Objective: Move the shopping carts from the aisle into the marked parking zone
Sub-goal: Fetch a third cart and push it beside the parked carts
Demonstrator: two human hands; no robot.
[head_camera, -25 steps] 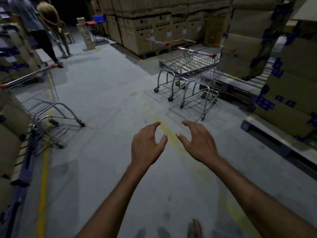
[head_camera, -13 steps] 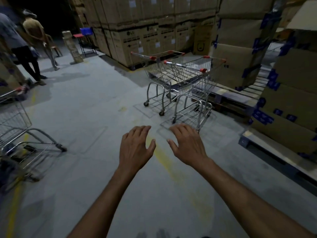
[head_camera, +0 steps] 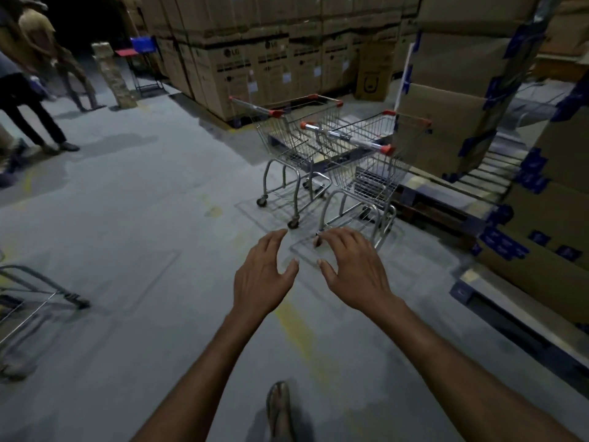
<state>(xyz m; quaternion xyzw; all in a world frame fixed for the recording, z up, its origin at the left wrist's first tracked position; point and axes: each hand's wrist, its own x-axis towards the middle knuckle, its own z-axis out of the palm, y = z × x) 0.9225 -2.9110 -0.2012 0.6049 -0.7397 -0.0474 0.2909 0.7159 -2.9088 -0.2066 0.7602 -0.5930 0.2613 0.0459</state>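
Grip apart on left hand [head_camera: 261, 277] and right hand [head_camera: 355, 272], holding nothing; nearer shopping cart [head_camera: 363, 169] just ahead.

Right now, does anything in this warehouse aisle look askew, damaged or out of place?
Nothing spilled or tipped. The near cart and far cart stand side by side, not nested, close to the pallet. The boxes at right carry many blue tape patches, perhaps repairs.

The light is dim and bluish, and the far left background is black. The silver wire cart frame [head_camera: 68, 295] at the left edge is motion-blurred, and the tall brown cardboard boxes [head_camera: 452, 116] on the right bow with wide-angle distortion.
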